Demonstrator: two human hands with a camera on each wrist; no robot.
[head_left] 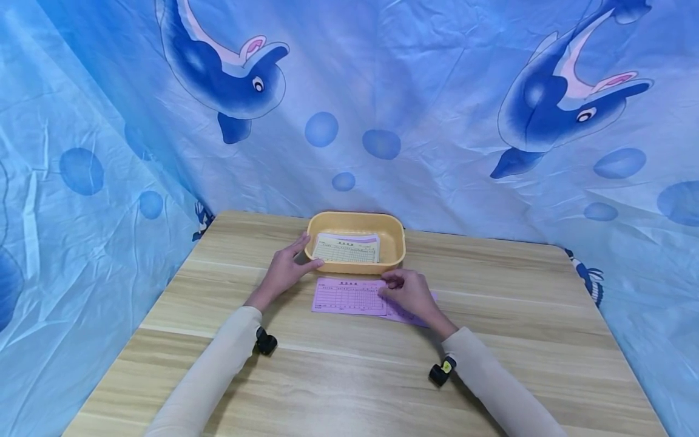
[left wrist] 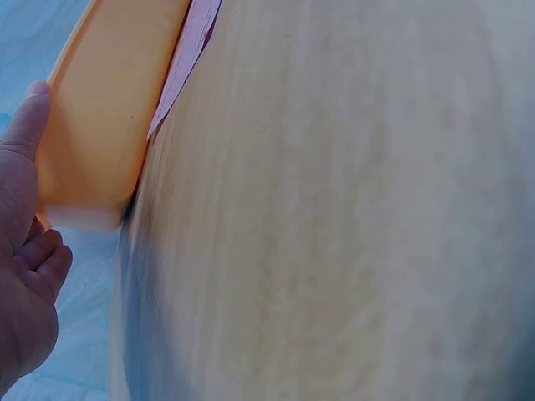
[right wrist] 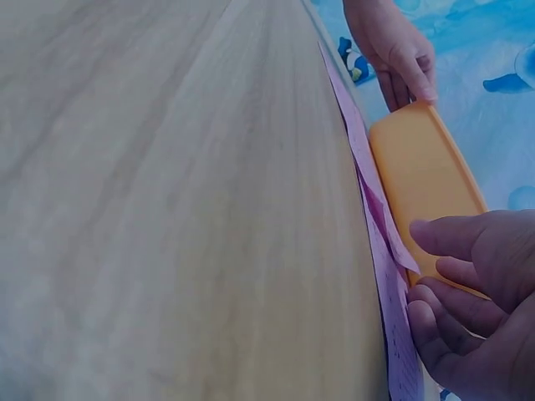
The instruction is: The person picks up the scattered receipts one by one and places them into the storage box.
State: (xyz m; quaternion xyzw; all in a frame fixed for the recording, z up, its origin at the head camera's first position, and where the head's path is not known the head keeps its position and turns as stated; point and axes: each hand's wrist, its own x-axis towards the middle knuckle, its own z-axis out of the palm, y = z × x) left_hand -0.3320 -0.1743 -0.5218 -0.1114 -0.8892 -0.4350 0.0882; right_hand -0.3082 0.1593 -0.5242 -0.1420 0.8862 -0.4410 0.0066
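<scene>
In the head view, a yellow plastic basin [head_left: 391,250] holds pale printed slips [head_left: 345,250] with a pink-purple edge showing behind. My left hand [head_left: 286,265] holds the basin's left end, thumb at the front rim and fingers along the outer side. A purple printed form [head_left: 347,297] lies in front of the basin, overlapping a second purple form [head_left: 416,317]. My right hand [head_left: 408,293] is over the right end of the upper form. In the right wrist view, its thumb stands apart from its bent fingers [right wrist: 472,313], which are right at the form's raised corner [right wrist: 407,261].
The wood-grain table [head_left: 327,388] reaches back to a blue cloth backdrop [head_left: 437,188] printed with dolphins. The basin stands near the table's back edge. Small black cameras [head_left: 266,343] are strapped at both wrists.
</scene>
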